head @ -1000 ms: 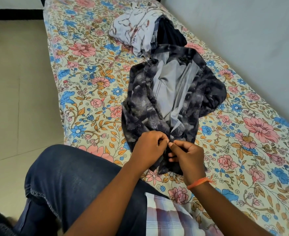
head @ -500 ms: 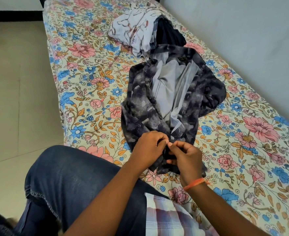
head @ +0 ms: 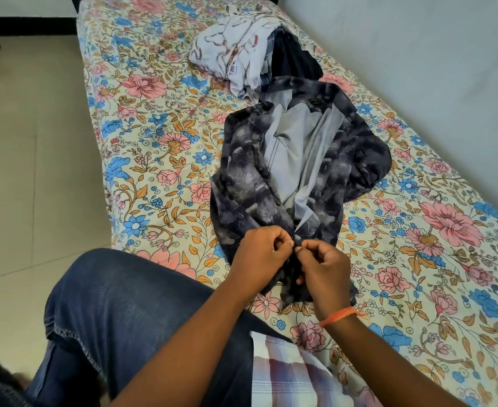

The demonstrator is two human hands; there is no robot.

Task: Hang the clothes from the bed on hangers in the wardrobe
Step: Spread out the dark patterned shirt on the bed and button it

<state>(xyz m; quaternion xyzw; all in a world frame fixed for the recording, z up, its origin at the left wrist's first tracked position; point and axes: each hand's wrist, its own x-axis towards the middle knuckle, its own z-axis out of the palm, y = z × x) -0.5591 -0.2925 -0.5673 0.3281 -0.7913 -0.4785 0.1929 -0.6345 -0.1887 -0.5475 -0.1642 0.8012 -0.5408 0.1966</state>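
The dark patterned shirt (head: 274, 183) is lying spread along the middle of the bed (head: 159, 136), collar pointing toward 12 o'clock and hem toward 6 o'clock, its front open to the grey inner side. Both hands are working at the lower placket: the left hand (head: 261, 254) is pinching the left front edge with curled fingers, and the right hand (head: 325, 267), wearing an orange wrist thread (head: 340, 315), is pinching the facing edge, the two touching at the fingertips. Whether a button is being fastened or undone cannot be told; it is hidden between the fingers. The likely risk is that the small pinch is slipping off the thin cloth, so the edges are parting and the step is repeating. A second risk is that pulling toward 6 o'clock is dragging the whole shirt down the sheet and bunching the right sleeve, already folded at 2 o'clock. At 12 o'clock a white printed garment (head: 233, 54) is overlapping a dark garment (head: 293, 61), just beside the collar; lifting the shirt carelessly could be snagging them. No hanger or wardrobe is showing, so hanging is not yet beginning.
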